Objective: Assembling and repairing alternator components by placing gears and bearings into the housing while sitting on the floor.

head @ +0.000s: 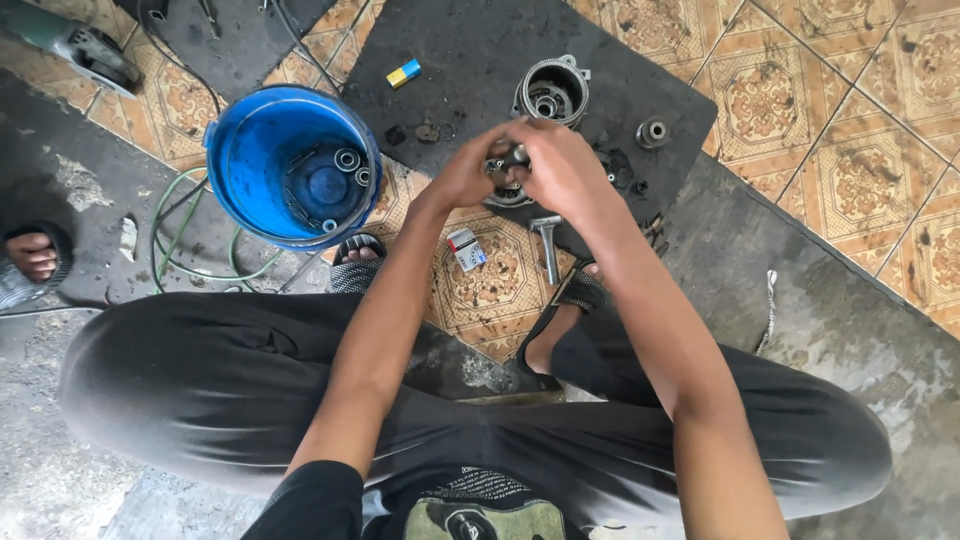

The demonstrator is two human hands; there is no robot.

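tiled floor; small metal part point(508, 160) gripped between left hand point(468, 172), right hand point(562, 168).

A blue bucket point(293, 165) stands at the left with small metal rings inside it. Beyond it lies a dark mat point(480, 50) carrying a round metal housing point(551, 92), a small metal bushing point(652, 132) to the right and a blue-and-yellow block point(404, 73). Nearer, a hammer point(547, 246) lies on the patterned tile floor point(860, 170). A green hose point(175, 235) curls at the left, with an angle grinder point(75, 45) at the far left.
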